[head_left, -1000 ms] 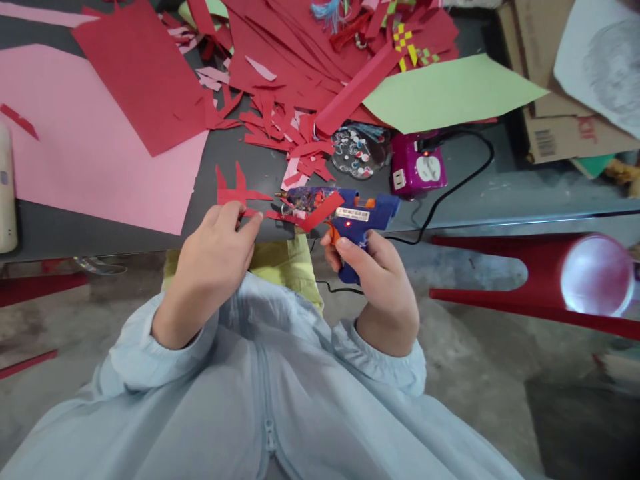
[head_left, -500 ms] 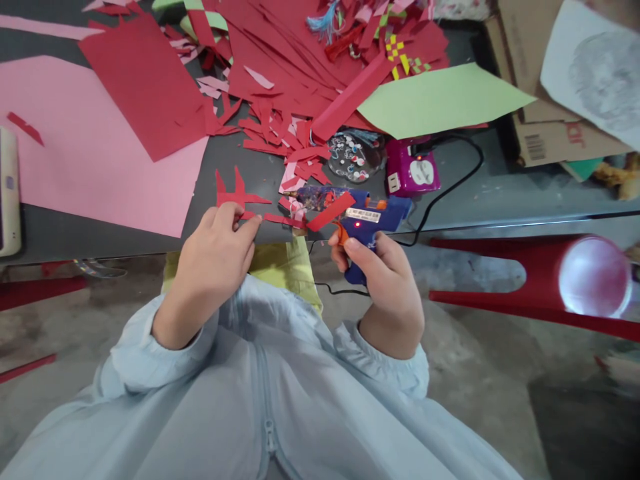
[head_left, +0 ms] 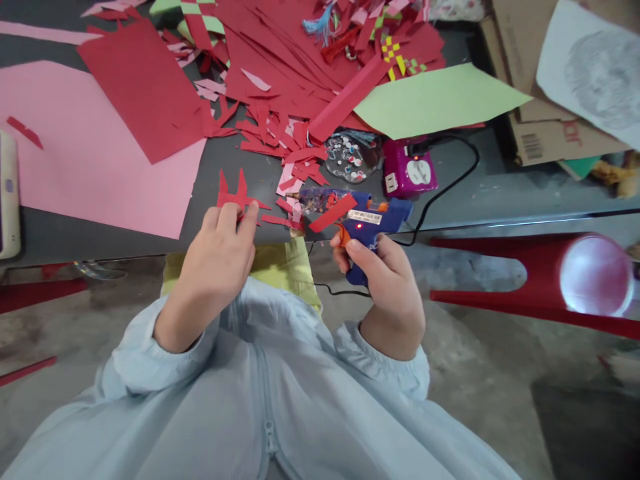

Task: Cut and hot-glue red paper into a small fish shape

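Observation:
My left hand [head_left: 216, 253] rests at the table's near edge with its fingers curled down on a red paper cutout [head_left: 234, 192] with pointed prongs. The fingertips hide the cutout's lower part. In my right hand [head_left: 393, 283] is a blue hot glue gun [head_left: 369, 219], gripped by its handle with a finger by the orange trigger. Its small red light is on and its nozzle points left. A red paper strip [head_left: 334, 212] lies across the gun's side. Just left of the nozzle are small red and pink scraps.
Pink paper [head_left: 100, 160] and a red sheet [head_left: 145, 90] lie at left. Red scraps [head_left: 270, 123] pile up behind. A dish of beads [head_left: 350, 159], a purple power socket [head_left: 410, 172] with a black cord [head_left: 453, 180], a green sheet [head_left: 435, 100] and cardboard [head_left: 545, 140] are at right.
My left index finger has shifted up and right onto the cutout, off the thin red strip beside it. My right hand and the glue gun have stayed nearly still.

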{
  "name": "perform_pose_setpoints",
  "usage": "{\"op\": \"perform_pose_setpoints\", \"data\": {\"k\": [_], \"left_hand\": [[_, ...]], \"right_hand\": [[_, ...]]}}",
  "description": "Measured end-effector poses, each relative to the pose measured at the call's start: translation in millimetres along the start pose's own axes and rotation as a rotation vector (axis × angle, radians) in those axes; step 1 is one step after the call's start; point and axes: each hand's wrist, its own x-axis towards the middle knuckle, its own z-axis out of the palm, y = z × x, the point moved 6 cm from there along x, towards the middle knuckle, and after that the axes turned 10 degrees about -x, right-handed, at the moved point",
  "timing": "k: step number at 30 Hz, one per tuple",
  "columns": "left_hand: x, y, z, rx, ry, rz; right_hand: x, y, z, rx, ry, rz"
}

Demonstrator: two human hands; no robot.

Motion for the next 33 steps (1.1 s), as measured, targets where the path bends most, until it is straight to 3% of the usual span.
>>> {"op": "perform_pose_setpoints", "data": {"k": [9,25,33], "left_hand": [[-1,-2,4.2,-0.075,-0.035,-0.063],[-11,-5,-11.0,-0.08,0.039,0.073],[-30,-12,-17.6,-0.036,0.036,0.118]], "right_hand": [[-2,0,-2,-0.007,0.006,0.011],[-3,1,-4,-0.012,0.022,0.012],[-7,4,-4,-0.006,0.03,0.012]]}}
